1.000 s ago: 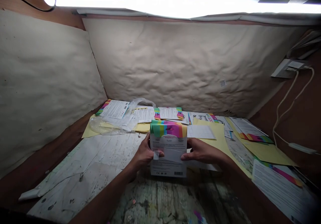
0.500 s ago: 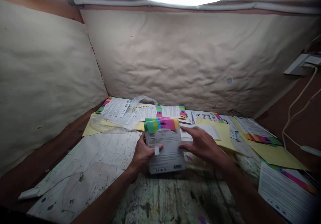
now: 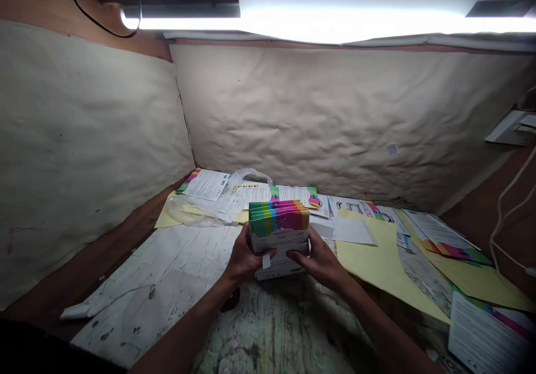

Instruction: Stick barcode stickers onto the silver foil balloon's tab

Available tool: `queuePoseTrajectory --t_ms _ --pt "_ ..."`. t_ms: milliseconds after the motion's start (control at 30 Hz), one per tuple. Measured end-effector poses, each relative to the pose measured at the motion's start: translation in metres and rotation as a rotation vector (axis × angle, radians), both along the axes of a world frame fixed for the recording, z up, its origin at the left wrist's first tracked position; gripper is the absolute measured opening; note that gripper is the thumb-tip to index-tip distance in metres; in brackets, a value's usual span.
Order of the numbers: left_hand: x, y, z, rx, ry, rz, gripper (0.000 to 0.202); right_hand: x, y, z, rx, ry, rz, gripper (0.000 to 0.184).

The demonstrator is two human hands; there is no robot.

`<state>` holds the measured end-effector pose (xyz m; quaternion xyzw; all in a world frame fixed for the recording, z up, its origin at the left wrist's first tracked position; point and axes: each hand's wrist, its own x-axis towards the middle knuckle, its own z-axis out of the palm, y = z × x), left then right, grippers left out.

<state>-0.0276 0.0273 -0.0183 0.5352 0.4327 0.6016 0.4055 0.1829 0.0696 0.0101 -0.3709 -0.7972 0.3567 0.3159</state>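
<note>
Between my two hands is a stack of printed packets [image 3: 278, 223], white with rainbow-striped top edges and held nearly upright over the table. My left hand [image 3: 247, 257] grips the stack's left side, its thumb across the front. A small white tab [image 3: 266, 260] shows by that thumb. On the right side, my right hand [image 3: 320, 257] is closed around the edge, its thumb also pressed on the front face. The fingers behind the stack are hidden.
A clear plastic bag [image 3: 205, 209] lies at the back left. Printed cards [image 3: 209, 184] line the back edge. Yellow sheets [image 3: 377, 257] and more printed packets [image 3: 488, 329] spread to the right. A white cable [image 3: 500, 217] hangs at the right wall, and a tube light [image 3: 335, 25] runs overhead.
My right hand has come in from beside the stack and now grips its right side. The stack is tilted so several striped top edges show. The view has shifted upward.
</note>
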Motion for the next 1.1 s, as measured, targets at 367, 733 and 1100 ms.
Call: queuePoseTrajectory --t_ms 367,733,1100 --pt "0.007 -0.002 -0.005 0.013 0.045 0.076 0.071 0.0 0.001 -0.029 -0.038 0.106 -0.019 0.062" --pt "0.008 -0.003 -0.004 -0.005 -0.001 -0.012 0.064 0.007 0.006 -0.002 -0.094 0.072 0.091 0.056" --pt "-0.004 0.006 0.001 -0.004 -0.135 0.475 0.044 -0.024 -0.019 -0.003 0.33 0.074 -0.312 0.042"
